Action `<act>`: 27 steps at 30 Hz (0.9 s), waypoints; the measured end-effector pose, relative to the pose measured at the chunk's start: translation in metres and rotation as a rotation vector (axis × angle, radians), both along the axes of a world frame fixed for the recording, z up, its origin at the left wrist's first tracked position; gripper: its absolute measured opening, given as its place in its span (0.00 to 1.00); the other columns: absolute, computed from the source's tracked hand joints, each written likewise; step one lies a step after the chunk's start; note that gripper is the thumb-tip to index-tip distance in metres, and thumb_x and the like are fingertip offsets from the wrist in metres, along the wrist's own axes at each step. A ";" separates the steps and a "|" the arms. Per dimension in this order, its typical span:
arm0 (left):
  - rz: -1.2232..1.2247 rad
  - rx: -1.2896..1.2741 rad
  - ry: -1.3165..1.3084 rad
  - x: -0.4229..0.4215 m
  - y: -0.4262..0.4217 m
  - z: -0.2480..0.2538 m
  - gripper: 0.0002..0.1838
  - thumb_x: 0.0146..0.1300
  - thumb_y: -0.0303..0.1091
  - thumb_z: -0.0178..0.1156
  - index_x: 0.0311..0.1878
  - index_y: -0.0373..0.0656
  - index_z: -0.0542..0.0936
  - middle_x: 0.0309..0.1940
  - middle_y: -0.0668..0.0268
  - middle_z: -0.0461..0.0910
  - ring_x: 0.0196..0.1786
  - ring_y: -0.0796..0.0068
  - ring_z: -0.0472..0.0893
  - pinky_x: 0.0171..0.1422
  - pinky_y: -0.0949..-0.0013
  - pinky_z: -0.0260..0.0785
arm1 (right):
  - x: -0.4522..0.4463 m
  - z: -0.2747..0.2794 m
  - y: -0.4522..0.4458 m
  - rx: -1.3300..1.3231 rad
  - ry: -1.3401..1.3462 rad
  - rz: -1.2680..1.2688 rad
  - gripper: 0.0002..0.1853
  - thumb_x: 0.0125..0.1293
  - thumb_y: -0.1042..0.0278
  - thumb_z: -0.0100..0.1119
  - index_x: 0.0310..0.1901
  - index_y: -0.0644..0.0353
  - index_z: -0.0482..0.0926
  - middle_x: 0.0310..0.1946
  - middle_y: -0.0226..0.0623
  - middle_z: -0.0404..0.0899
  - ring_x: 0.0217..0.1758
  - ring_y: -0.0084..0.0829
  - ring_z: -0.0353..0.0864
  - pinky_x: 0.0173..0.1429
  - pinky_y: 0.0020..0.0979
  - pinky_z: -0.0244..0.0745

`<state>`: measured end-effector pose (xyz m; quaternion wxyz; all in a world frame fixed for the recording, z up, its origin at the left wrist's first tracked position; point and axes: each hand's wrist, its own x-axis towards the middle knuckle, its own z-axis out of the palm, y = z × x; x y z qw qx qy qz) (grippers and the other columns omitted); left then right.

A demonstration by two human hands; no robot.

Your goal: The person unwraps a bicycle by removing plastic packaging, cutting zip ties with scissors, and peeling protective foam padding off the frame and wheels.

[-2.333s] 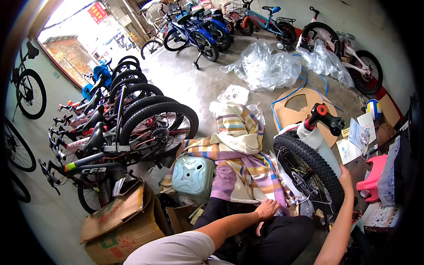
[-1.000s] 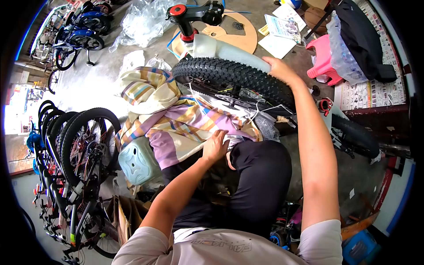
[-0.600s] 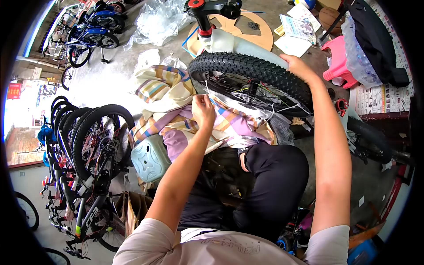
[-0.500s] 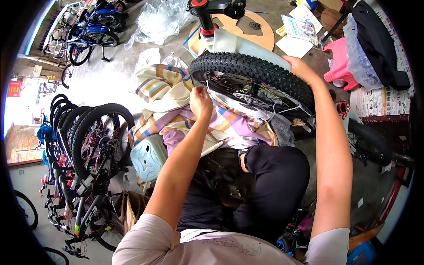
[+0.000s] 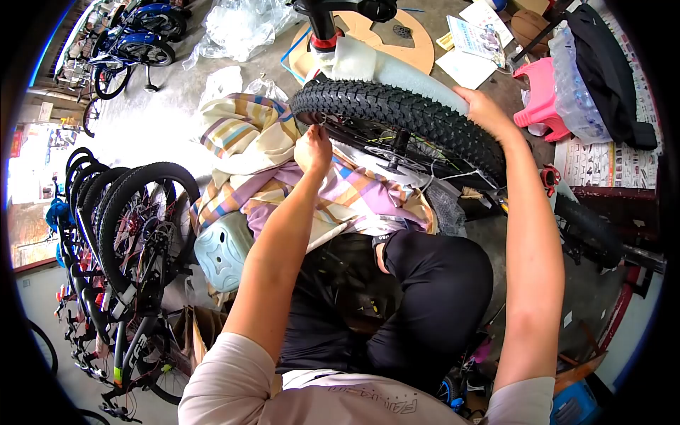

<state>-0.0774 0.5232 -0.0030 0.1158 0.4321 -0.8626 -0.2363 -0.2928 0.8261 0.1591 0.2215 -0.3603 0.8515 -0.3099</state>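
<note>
Concrete floor [image 5: 265, 71] all around the wheel [image 5: 425, 120]; row of bikes [image 5: 145, 227] well left of it, clear plastic [image 5: 244, 32] beyond it to the upper left. Wheel lies tilted in front of you, knobby tire up. Your left hand [image 5: 314, 147] is at the wheel's left end, fingers bent and pinched; can't tell what is between the tips. Your right hand [image 5: 483, 112] grasps the pale foam wrap [image 5: 421, 78] on the wheel's far side, near its right end; thumb hidden. Plaid cloth [image 5: 368, 195] spreads on the wheel's near side, bubble wrap [image 5: 448, 211] just below its right half. Cardboard disc [image 5: 419, 44] sits beyond the wheel, pink stool [image 5: 540, 99] right of it.
</note>
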 end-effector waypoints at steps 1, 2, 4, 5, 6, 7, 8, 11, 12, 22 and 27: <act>-0.065 -0.083 -0.012 0.003 -0.003 0.000 0.14 0.73 0.50 0.57 0.40 0.51 0.84 0.32 0.54 0.87 0.38 0.45 0.87 0.41 0.48 0.79 | -0.001 0.000 0.000 0.003 0.003 0.000 0.25 0.55 0.76 0.65 0.57 0.67 0.79 0.48 0.44 0.88 0.51 0.31 0.84 0.59 0.33 0.75; -0.130 -0.166 -0.023 0.005 -0.007 -0.001 0.14 0.74 0.50 0.57 0.39 0.52 0.82 0.31 0.53 0.86 0.37 0.44 0.86 0.38 0.48 0.78 | -0.002 -0.002 0.001 -0.001 0.007 0.005 0.24 0.56 0.75 0.65 0.57 0.68 0.79 0.49 0.44 0.88 0.51 0.31 0.84 0.59 0.33 0.75; -0.262 -0.223 0.024 0.009 -0.019 -0.003 0.13 0.75 0.47 0.55 0.39 0.52 0.82 0.32 0.53 0.86 0.36 0.44 0.86 0.37 0.46 0.77 | -0.007 -0.004 0.001 -0.005 0.011 0.009 0.24 0.56 0.75 0.65 0.57 0.68 0.79 0.49 0.43 0.88 0.52 0.31 0.84 0.59 0.33 0.76; -0.318 -0.251 0.089 0.011 -0.023 -0.003 0.13 0.75 0.47 0.55 0.39 0.52 0.82 0.32 0.53 0.86 0.36 0.44 0.86 0.38 0.45 0.77 | -0.010 -0.005 0.002 0.020 -0.006 0.026 0.24 0.56 0.75 0.64 0.57 0.68 0.79 0.50 0.43 0.88 0.52 0.32 0.84 0.60 0.34 0.76; -0.347 -0.263 0.075 0.013 -0.027 -0.002 0.13 0.75 0.46 0.54 0.38 0.51 0.81 0.32 0.53 0.85 0.37 0.43 0.85 0.38 0.44 0.77 | -0.013 -0.007 0.002 0.046 -0.024 0.043 0.24 0.56 0.75 0.63 0.58 0.68 0.79 0.51 0.43 0.88 0.53 0.33 0.84 0.60 0.34 0.76; -0.353 -0.246 0.015 0.014 -0.029 -0.002 0.13 0.75 0.46 0.53 0.38 0.51 0.81 0.32 0.53 0.86 0.37 0.42 0.85 0.38 0.44 0.77 | -0.016 -0.013 0.000 0.061 -0.025 0.035 0.24 0.56 0.75 0.63 0.58 0.68 0.79 0.51 0.43 0.88 0.53 0.33 0.84 0.60 0.34 0.76; -0.329 -0.225 0.000 0.014 -0.032 -0.009 0.13 0.75 0.47 0.53 0.39 0.52 0.81 0.33 0.52 0.86 0.37 0.42 0.85 0.38 0.43 0.76 | -0.020 -0.022 -0.001 -0.013 0.011 0.043 0.24 0.56 0.73 0.66 0.58 0.64 0.80 0.49 0.44 0.88 0.52 0.33 0.85 0.59 0.35 0.77; -0.219 -0.105 -0.096 0.008 -0.012 -0.006 0.12 0.75 0.46 0.53 0.44 0.52 0.81 0.33 0.48 0.86 0.36 0.40 0.85 0.38 0.41 0.76 | -0.022 -0.012 0.000 0.051 -0.003 0.041 0.24 0.58 0.71 0.67 0.59 0.59 0.81 0.48 0.44 0.88 0.51 0.34 0.86 0.58 0.36 0.78; -0.221 -0.064 -0.017 0.012 -0.002 -0.008 0.12 0.74 0.46 0.54 0.46 0.50 0.80 0.33 0.46 0.86 0.36 0.39 0.85 0.38 0.40 0.75 | -0.021 -0.012 0.000 0.045 0.018 0.029 0.25 0.57 0.71 0.67 0.59 0.58 0.81 0.49 0.44 0.88 0.52 0.36 0.86 0.58 0.36 0.78; -0.528 0.509 0.189 0.114 0.159 0.020 0.14 0.74 0.38 0.62 0.46 0.35 0.87 0.29 0.54 0.88 0.31 0.67 0.89 0.37 0.63 0.79 | -0.018 -0.003 -0.001 0.027 -0.040 0.091 0.24 0.57 0.71 0.65 0.58 0.60 0.82 0.50 0.45 0.87 0.55 0.36 0.86 0.61 0.35 0.77; -0.522 0.386 0.527 0.079 0.175 0.133 0.14 0.70 0.27 0.64 0.58 0.37 0.81 0.50 0.56 0.82 0.38 0.69 0.86 0.42 0.67 0.79 | -0.013 -0.006 0.000 -0.008 0.005 0.124 0.25 0.56 0.73 0.65 0.58 0.63 0.81 0.51 0.48 0.87 0.54 0.37 0.85 0.60 0.37 0.77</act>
